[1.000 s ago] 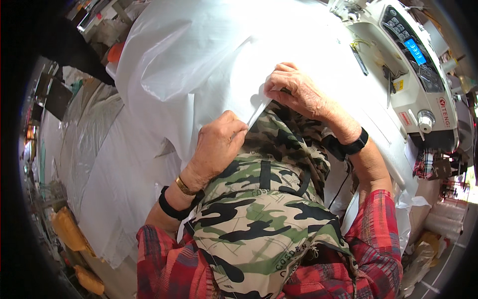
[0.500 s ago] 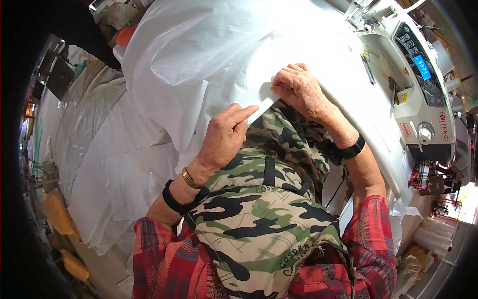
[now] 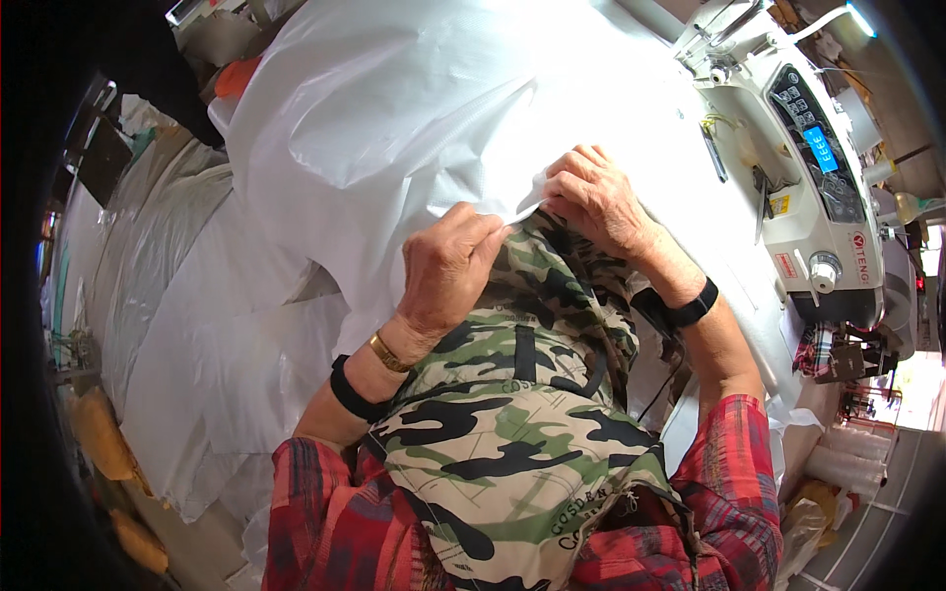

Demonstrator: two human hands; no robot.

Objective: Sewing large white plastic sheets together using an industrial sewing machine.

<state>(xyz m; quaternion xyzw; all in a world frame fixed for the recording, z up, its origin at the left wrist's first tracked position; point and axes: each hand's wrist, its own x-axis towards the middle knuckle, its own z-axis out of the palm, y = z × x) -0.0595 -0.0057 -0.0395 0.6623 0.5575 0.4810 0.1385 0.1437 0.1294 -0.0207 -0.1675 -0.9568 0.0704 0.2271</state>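
Observation:
A large sheet of thin white material (image 3: 394, 128) spreads in front of me, creased and glossy in places. My left hand (image 3: 448, 261) is closed on its near edge, thumb and index finger pinching the rim. A short way to the right, my right hand (image 3: 596, 202) pinches the same edge with its fingers bent. Between the two hands the edge runs as a narrow folded strip (image 3: 525, 210). Below it lies the camouflage apron (image 3: 512, 424) over my front and lap.
A white sewing machine (image 3: 818, 187) with a lit blue display stands at the right. Dark tweezers (image 3: 713, 153) lie beside its arm. More white sheeting (image 3: 227, 345) hangs at the left. Rolls of clear film (image 3: 852, 458) sit at the lower right.
My left hand has gone from a pointing index finger on the strip to a pinch on the edge. My right hand has shifted slightly nearer me. The strip now looks narrower.

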